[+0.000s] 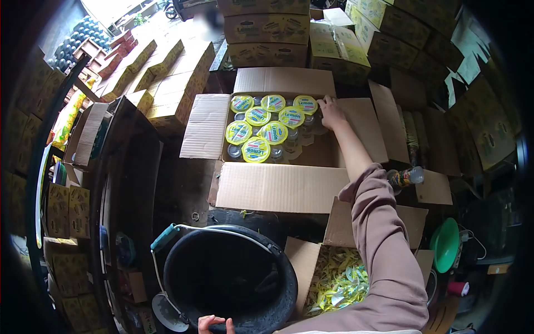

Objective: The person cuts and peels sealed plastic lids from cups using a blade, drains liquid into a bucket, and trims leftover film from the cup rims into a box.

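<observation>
My right hand [332,114] reaches into the far right corner of an open cardboard box [283,188], beside the end lemon drink cup [305,104]. Its fingers are bent downward, and whatever they grip is hidden. Several cups with yellow-and-white lids marked "Lemon" stand in the box, with clear cup bases [235,151] showing between them. At the bottom edge of the view, my left hand [216,324] is partly visible by the near rim of a black bucket [286,289]. Its fingers are apart and nothing shows in them.
A box of yellow-green wrapper strips [336,278] sits under my right forearm. A clear bottle [409,176] lies right of the large box, with a green bowl [445,245] lower right. Stacked printed cartons [267,30] stand behind; more cartons [178,83] stand left.
</observation>
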### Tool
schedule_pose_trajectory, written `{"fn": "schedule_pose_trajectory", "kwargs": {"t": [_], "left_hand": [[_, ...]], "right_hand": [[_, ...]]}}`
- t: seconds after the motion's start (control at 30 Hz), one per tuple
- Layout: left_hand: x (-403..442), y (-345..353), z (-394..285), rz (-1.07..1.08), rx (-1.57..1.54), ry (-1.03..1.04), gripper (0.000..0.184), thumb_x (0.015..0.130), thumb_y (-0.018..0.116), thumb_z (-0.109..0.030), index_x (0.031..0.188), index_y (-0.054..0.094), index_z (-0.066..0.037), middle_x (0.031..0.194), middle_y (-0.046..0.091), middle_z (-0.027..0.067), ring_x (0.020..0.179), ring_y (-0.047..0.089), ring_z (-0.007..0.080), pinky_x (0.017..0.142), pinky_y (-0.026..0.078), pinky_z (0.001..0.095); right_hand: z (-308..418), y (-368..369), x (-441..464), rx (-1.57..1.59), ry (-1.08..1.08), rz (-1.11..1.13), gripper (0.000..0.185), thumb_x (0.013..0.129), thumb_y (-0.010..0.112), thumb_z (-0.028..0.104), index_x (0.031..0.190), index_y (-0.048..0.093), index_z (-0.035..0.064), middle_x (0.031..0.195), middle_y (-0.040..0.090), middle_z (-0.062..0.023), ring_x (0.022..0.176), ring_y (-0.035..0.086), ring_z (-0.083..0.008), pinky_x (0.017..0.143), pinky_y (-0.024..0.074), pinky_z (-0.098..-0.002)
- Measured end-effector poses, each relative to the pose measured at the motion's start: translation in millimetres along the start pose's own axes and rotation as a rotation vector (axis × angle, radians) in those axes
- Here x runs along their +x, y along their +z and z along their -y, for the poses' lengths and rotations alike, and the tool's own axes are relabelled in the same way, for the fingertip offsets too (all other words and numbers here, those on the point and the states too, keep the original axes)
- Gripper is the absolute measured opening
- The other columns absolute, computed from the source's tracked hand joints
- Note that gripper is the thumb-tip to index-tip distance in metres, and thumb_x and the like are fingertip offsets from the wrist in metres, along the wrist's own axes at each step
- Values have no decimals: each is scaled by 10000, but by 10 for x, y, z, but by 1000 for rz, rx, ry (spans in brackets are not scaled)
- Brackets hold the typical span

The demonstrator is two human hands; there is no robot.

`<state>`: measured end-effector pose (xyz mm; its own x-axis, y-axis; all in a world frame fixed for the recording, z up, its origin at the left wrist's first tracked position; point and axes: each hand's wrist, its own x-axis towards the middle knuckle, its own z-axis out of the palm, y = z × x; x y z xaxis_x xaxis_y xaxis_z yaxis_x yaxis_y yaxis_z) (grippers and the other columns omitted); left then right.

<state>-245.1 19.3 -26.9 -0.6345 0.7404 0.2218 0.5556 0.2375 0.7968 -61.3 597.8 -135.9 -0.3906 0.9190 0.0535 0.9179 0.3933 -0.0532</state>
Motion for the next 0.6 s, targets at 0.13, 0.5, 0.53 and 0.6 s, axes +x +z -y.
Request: {"fn": "schedule_pose_trajectory", "kwargs": {"t": [0.13, 0.5, 0.53, 0.6], "left_hand": [[-4, -7, -5, 5, 30, -30, 371, 681, 688, 18, 1000, 509, -45, 756, 547, 32, 600, 503, 90, 490, 391, 188], [19, -52, -53, 73, 1, -71, 312, 709, 670, -10, 984, 525, -40, 776, 564, 49, 637, 534, 109, 529, 431, 207], [-31, -52, 62, 68, 85, 47, 369, 670, 634, -55, 1009, 490, -52, 773, 556, 61, 697, 522, 165, 628, 379, 272], [-16, -39, 70, 30, 81, 68, 343, 654, 653, -59, 965, 508, -50, 729, 554, 57, 652, 532, 169, 604, 391, 279]], "right_hand": [[74, -29, 3, 24, 140, 14, 438, 612, 603, 40, 1045, 536, 53, 1071, 463, -169, 1000, 519, -319, 812, 473, -388], [580, -520, -723, 172, 280, -128, 274, 577, 657, 136, 818, 588, 27, 962, 520, -154, 881, 566, -326, 743, 494, -402], [590, -621, -818, 183, 255, -150, 260, 573, 663, 148, 790, 590, 24, 936, 526, -151, 855, 572, -325, 734, 493, -407], [618, -882, -1099, 241, 201, -216, 270, 568, 690, 163, 774, 593, 18, 913, 531, -143, 814, 581, -312, 707, 496, -397]]}}
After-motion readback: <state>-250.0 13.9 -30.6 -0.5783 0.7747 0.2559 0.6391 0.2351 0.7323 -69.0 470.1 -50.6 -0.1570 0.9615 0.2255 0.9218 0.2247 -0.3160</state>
